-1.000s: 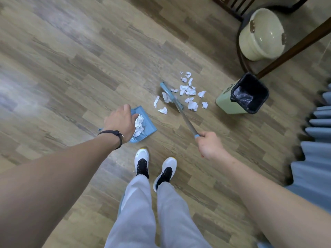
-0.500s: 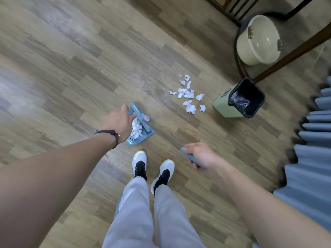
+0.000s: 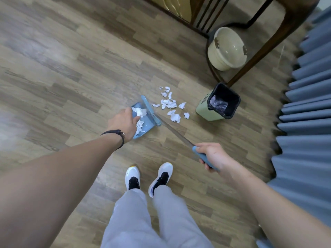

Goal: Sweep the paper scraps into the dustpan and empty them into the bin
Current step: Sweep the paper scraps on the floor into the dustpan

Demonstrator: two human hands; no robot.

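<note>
A blue dustpan [image 3: 148, 123] lies on the wood floor with white paper scraps inside it. My left hand [image 3: 124, 121] grips its handle from above. My right hand [image 3: 213, 155] is closed around the blue grip of a broom; its metal shaft runs up-left to the blue broom head [image 3: 150, 110], which rests along the dustpan's open right edge. A loose cluster of white paper scraps [image 3: 170, 104] lies on the floor just right of the broom head. The pale green bin [image 3: 204, 108] with a black liner stands right of the scraps, open.
A cream bucket [image 3: 226, 49] sits under dark wooden furniture legs [image 3: 254, 56] at the upper right. Blue pleated fabric [image 3: 308, 104] hangs along the right side. My two feet in white shoes [image 3: 148, 178] stand below the dustpan.
The broom head swept several scraps left into the dustpan, then moved to the pan's right edge. The dustpan now lies closer to the scrap pile. The view has shifted slightly.
</note>
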